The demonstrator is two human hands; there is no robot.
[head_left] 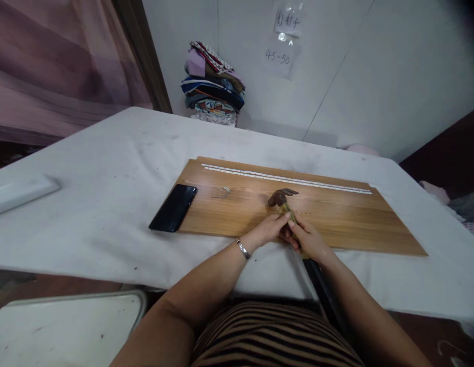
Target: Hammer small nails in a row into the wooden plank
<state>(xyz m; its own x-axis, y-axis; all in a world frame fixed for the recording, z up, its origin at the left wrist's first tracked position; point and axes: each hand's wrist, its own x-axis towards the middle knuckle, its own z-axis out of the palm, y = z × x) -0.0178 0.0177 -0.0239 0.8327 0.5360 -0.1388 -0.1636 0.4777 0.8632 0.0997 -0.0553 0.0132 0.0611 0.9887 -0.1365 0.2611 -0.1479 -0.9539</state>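
A claw hammer with a rusty head and a dark lower handle lies slanted over the wooden board. Both hands are closed round its handle just below the head. My left hand, with a silver bracelet at the wrist, touches the handle from the left. From the right, my right hand grips it, thumb on top. The fingertips meet there and partly hide one another. Several loose nails lie on the board to the left. A short row of small dark spots shows just right of the hammer head.
Two white measuring strips run along the board's far side. A black phone rests over its left end. White cloth covers the table. Folded fabrics are stacked by the wall, and a white stool stands at lower left.
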